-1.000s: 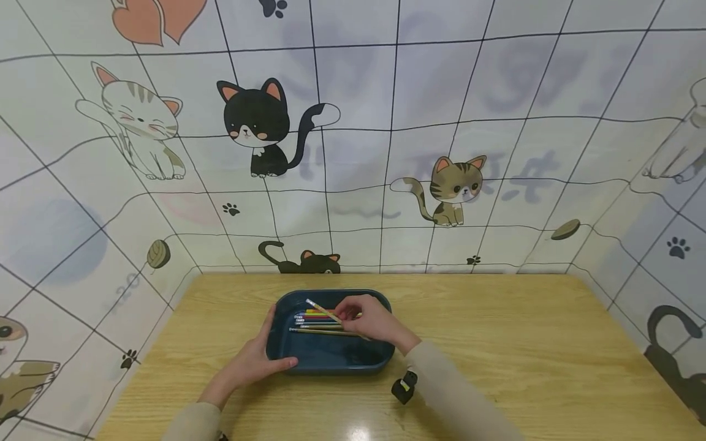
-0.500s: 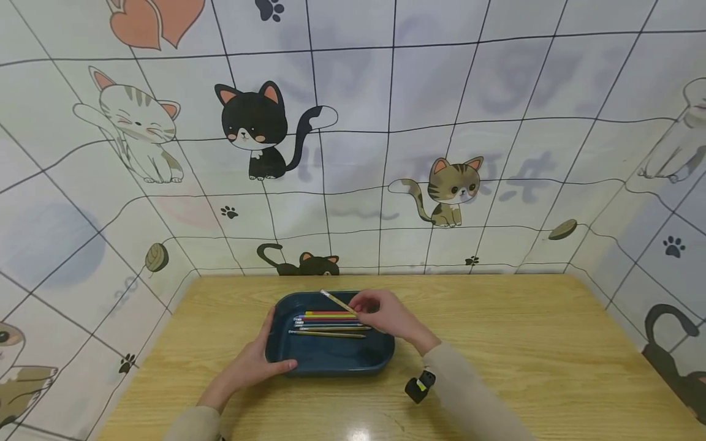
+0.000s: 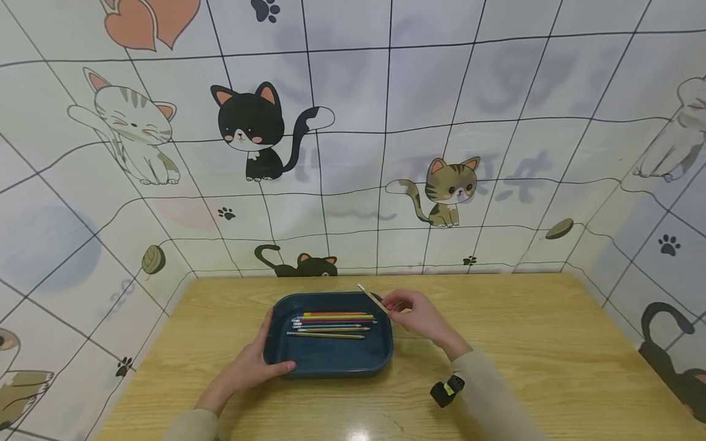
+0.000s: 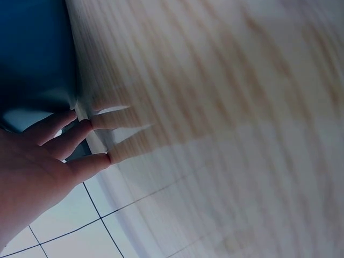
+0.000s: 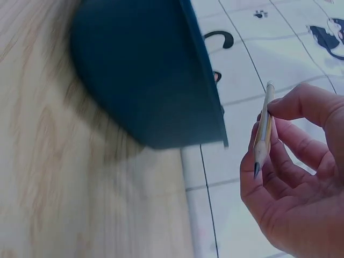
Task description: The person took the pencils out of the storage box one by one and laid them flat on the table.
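Note:
A dark blue tray [image 3: 331,360] stands on the wooden table, with several pencils [image 3: 330,335] lying side by side in it, erasers to the left. My left hand [image 3: 249,366] rests against its left end, thumb at the front corner; in the left wrist view the straight, spread fingers [image 4: 90,165] reach along the tray's outer side. Just past the right rim, my right hand [image 3: 420,317] pinches one pale pencil [image 5: 263,129] between thumb and fingers. That pencil is tilted, its eraser end over the tray's back right corner and its dark tip toward the wrist camera.
Tabletop [image 3: 524,355] stretches out on both sides of the tray. Behind it rises a wall covering [image 3: 353,153] with cartoon cats and a grid pattern. A small black device [image 3: 448,390] is strapped to my right wrist.
My right hand has lifted the pencil away from the others and carried it right, from over the tray to its right rim. The left hand stays at the tray's left end.

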A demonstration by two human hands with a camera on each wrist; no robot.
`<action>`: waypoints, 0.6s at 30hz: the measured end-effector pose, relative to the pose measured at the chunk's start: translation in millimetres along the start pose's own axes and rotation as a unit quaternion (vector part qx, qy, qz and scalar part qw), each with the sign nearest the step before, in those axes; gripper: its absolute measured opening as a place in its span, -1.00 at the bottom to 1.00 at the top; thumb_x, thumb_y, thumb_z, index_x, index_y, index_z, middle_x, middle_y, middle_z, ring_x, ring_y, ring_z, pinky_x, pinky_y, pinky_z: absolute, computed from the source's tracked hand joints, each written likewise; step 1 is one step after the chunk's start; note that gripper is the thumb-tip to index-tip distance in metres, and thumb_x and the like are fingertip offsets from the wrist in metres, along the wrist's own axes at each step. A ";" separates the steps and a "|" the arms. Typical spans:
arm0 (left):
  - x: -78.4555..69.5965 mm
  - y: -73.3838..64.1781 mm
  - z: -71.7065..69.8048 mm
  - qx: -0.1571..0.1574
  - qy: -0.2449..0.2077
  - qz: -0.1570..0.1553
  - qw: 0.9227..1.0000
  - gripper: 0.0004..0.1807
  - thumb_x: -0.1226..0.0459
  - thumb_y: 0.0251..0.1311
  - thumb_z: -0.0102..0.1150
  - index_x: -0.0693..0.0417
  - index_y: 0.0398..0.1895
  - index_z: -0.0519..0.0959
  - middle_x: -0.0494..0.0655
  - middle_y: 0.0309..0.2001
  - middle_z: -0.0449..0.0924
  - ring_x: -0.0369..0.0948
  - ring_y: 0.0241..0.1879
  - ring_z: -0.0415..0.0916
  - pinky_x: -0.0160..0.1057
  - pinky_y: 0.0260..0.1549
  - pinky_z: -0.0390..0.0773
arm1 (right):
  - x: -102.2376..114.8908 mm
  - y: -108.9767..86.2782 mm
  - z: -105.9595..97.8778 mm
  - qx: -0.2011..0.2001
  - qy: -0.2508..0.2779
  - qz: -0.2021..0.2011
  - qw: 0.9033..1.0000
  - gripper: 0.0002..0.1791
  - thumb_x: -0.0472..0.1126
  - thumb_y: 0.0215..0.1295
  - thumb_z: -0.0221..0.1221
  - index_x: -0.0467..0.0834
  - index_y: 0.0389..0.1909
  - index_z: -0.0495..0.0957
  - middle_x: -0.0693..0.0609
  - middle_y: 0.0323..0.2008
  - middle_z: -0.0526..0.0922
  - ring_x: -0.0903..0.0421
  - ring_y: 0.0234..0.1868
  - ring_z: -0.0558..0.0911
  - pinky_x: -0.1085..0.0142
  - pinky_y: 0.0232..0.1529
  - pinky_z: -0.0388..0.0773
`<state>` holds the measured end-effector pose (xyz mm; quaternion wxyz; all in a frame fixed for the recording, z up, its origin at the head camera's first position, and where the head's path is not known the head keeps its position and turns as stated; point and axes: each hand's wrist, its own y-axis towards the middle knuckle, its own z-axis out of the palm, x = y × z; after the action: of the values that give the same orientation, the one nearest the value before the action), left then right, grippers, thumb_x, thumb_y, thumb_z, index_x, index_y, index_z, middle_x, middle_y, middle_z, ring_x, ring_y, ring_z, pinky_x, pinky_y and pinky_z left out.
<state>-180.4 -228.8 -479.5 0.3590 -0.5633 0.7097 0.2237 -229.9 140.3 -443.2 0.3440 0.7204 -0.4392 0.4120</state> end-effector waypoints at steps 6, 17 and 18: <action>1.6 -0.2 0.5 0.000 -0.002 -0.002 1.000 0.31 0.02 -0.01 0.46 0.00 0.54 -0.38 0.44 0.42 -0.08 0.36 0.30 0.10 0.28 0.18 0.19 | -15.3 -10.9 -12.7 -0.023 -0.008 0.016 1.000 -0.79 -0.40 0.25 0.18 -0.33 -0.10 0.60 -0.16 -0.21 0.62 0.02 -0.23 0.57 0.25 -0.22 0.52; 1.6 1.2 0.1 0.001 0.000 0.000 1.000 0.30 0.03 0.00 0.46 0.01 0.54 -0.37 0.43 0.43 -0.09 0.37 0.30 0.10 0.29 0.18 0.18 | -42.8 -33.7 -32.3 -0.085 -0.005 0.096 0.992 -0.77 -0.42 0.23 0.18 -0.32 -0.09 0.59 -0.10 -0.22 0.61 0.04 -0.23 0.57 0.30 -0.28 0.50; 1.5 1.2 0.1 0.002 0.001 -0.001 1.000 0.30 0.03 0.00 0.45 0.01 0.54 -0.37 0.43 0.43 -0.09 0.37 0.30 0.10 0.28 0.18 0.19 | -44.8 -35.8 -33.8 -0.089 -0.006 0.100 0.991 -0.77 -0.42 0.23 0.18 -0.33 -0.08 0.58 -0.11 -0.22 0.61 0.04 -0.23 0.57 0.30 -0.29 0.50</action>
<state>-181.7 -229.4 -480.9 0.3592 -0.5634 0.7103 0.2215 -219.3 198.4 -473.7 0.3612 0.6416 -0.5463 0.3994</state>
